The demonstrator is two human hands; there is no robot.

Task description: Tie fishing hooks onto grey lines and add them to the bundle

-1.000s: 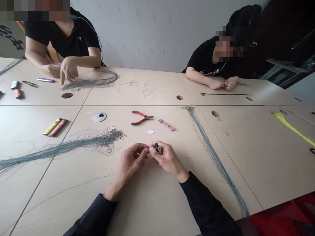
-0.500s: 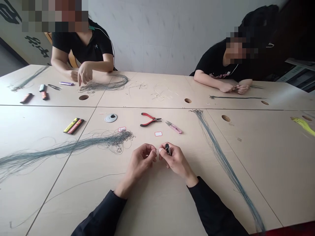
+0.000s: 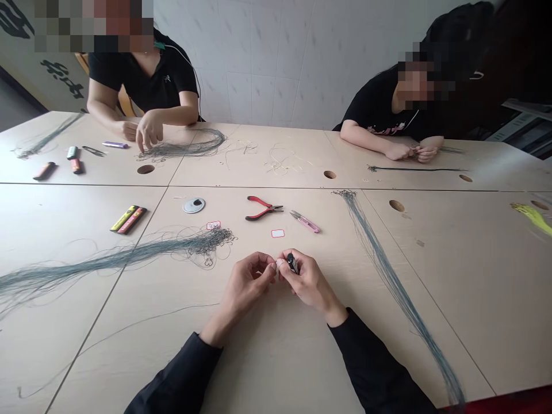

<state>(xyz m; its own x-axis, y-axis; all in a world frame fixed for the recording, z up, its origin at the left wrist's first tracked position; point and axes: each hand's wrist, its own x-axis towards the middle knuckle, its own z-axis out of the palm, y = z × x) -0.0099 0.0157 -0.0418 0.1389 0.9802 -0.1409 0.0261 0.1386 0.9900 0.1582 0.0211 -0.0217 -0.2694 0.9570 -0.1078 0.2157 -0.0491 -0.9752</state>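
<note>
While pinching with the closed fingers of the left hand (image 3: 252, 279) at something too small to tell, grips a black-tipped tool (image 3: 292, 263) in the right hand (image 3: 308, 282), with both sets of fingertips close together. Looks partway through fine handling, with a thin strand (image 3: 129, 324) trailing over the pale counter (image 3: 366, 351) toward the left wrist; cannot tell the amount done or left. Just ahead: pink snips (image 3: 305, 222), red-handled pliers (image 3: 257, 216), two red-edged labels (image 3: 278, 233). To either side: a left bundle (image 3: 164, 248) and a right bundle (image 3: 390, 273) of blue-grey line. Beyond: two co-workers (image 3: 375, 106) against a light wall (image 3: 267, 63).
</note>
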